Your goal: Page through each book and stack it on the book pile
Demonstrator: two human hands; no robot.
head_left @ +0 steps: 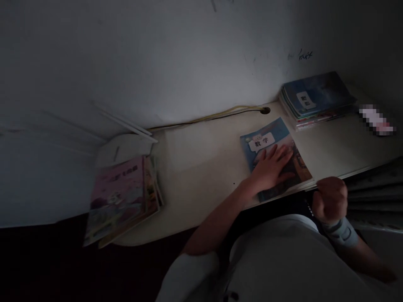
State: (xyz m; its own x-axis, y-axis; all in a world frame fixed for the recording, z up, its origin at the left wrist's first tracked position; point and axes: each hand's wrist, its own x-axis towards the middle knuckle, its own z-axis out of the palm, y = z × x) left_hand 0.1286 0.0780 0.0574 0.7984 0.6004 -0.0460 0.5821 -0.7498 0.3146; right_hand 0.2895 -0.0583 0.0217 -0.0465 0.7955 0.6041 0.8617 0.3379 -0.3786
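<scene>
A blue textbook [267,140] with a white title label lies flat on the pale desk [201,167], near its front edge. My left hand [270,170] rests flat on the book's cover, fingers stretched and spread. My right hand [330,199] hovers just off the desk's front edge, right of the book's near corner, curled into a fist; a grey band wraps its wrist. Whether it grips the book's edge or anything else is hidden.
A stack of blue-covered books [316,98] sits at the back right by the wall. Another pile with a pink cover [121,197] overhangs the desk's left end. A cable [208,117] runs along the wall into a hole [265,110]. The room is dim.
</scene>
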